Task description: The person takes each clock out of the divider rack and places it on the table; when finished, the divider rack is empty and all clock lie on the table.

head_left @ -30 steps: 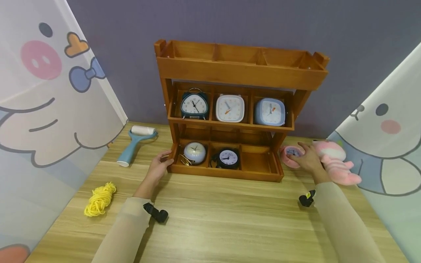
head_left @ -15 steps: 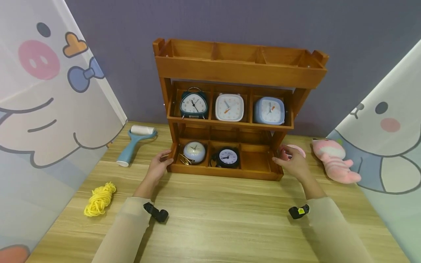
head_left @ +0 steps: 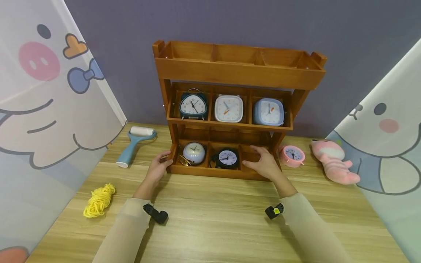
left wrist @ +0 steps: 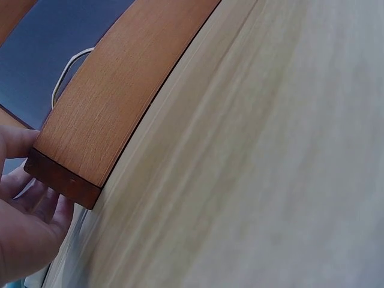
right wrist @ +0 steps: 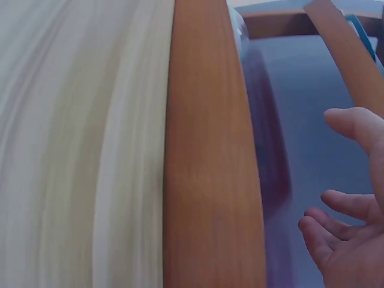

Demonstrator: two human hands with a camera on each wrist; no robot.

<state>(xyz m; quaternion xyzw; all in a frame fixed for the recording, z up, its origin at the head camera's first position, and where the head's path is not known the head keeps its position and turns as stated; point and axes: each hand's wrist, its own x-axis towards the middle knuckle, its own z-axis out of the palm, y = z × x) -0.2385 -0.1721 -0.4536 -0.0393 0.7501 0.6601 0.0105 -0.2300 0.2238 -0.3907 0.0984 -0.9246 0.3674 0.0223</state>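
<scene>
A brown wooden three-tier shelf stands at the back of the table. My left hand grips the left end of its lowest tier; in the left wrist view the thumb and fingers lie on either side of the board corner. Over the lowest tier's right compartment is my right hand, thumb and fingers apart, holding nothing. Left of it, in the same tier, sit a black clock and a round whitish clock. Just outside the shelf's right end, a pink alarm clock rests on the table.
The middle tier carries a dark green clock, a white clock and a blue clock. On the table lie a pink plush toy, a blue-handled lint roller and a yellow yarn bundle.
My right hand has let go of the pink alarm clock and moved left over the lowest tier's right compartment. The clock stays beside the shelf. My left hand keeps its place.
</scene>
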